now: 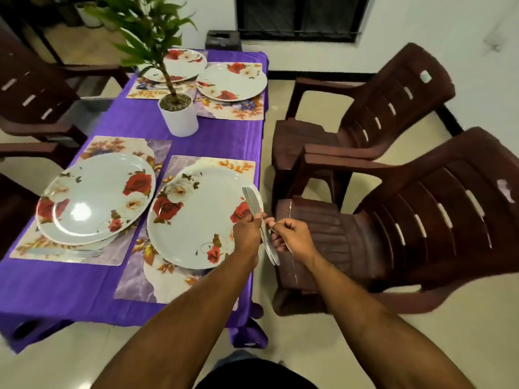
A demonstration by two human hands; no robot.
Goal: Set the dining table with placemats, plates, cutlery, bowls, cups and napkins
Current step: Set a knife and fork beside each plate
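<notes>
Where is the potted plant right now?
In the head view, the potted plant stands mid-table on the purple tablecloth, between the far plates and near plates.

Bright overhead light glares off the near-left plate (95, 197); edges bow and blur, centre soft.

A home dining room: a table (196, 141) under purple cloth with 4 floral plates on placemats, a potted plant (179, 113), brown plastic chairs (393, 113) around it, tiled floor, barred window (297, 15).
</notes>
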